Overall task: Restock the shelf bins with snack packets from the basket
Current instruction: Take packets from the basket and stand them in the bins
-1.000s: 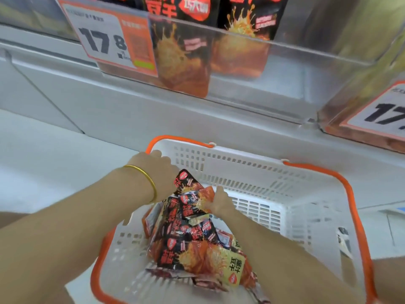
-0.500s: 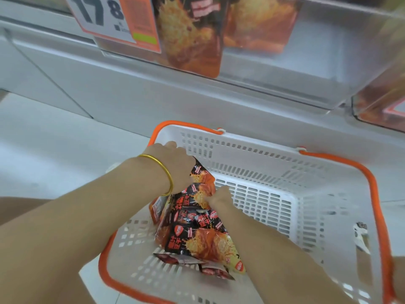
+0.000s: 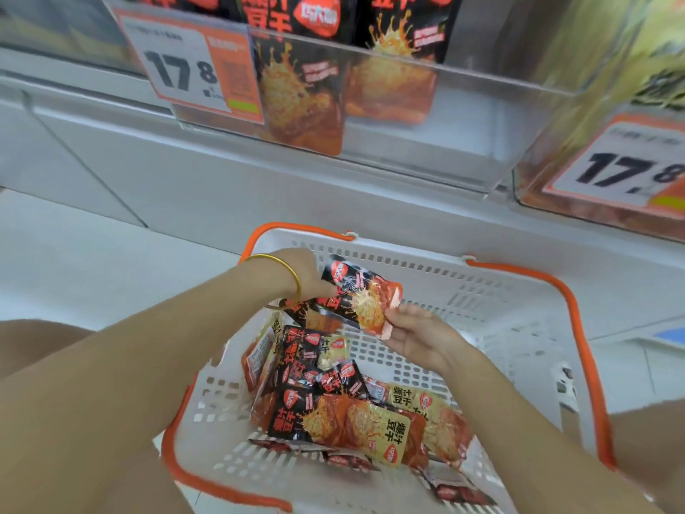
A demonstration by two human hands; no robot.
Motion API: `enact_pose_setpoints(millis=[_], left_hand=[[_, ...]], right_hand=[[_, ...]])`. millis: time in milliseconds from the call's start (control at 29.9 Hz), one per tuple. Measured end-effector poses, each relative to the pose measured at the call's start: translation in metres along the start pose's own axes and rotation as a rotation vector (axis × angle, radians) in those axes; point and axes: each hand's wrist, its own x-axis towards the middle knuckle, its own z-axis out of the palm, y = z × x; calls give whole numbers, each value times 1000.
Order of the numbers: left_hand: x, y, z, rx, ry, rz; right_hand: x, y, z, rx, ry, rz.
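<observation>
The left hand (image 3: 307, 276) is gripping the black end of a snack packet (image 3: 361, 296) held just above the white basket (image 3: 426, 276), while the right hand (image 3: 415, 337) is pinching its orange end with thumb and fingers (image 3: 394, 313), likely squaring it up for the clear shelf bin (image 3: 444, 116) above. More packets (image 3: 344, 413) are lying heaped in the basket (the bin is holding matching bags, so it looks like the target).
</observation>
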Motion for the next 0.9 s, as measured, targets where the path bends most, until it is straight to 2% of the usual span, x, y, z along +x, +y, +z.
enact_pose_setpoints(millis=[100, 167, 267, 367, 434, 468, 568, 668, 735, 801, 835, 902], left_hand=[[-10, 8, -5, -203, 103, 36], [-21, 12, -13, -230, 176, 109], [-42, 16, -33, -311, 204, 304], [-67, 17, -59, -364, 277, 475], [-81, 18, -72, -393, 341, 566], [-85, 18, -77, -415, 392, 607], [-93, 19, -88, -514, 645, 718], [-96, 23, -96, -632, 938, 800], [-95, 23, -100, -673, 1238, 809], [-91, 18, -104, -530, 1516, 733], [-86, 15, -106, -427, 1571, 678], [-75, 9, -105, -260, 1526, 602]], right_hand=[[-30, -14, 10, -29, -102, -52], [-50, -26, 18, -189, -72, -164], [-86, -51, 30, -540, 7, -447], [-122, -76, 44, -819, 43, -632], [-141, -90, 57, -900, 59, -704], [-151, -95, 64, -885, 8, -728], [-181, -113, 93, -872, -187, -774], [-200, -134, 118, -1008, -198, -862], [-208, -152, 134, -963, -131, -932], [-214, -175, 147, -788, -5, -1048], [-215, -187, 153, -698, 65, -1119], [-207, -210, 163, -683, 220, -1211]])
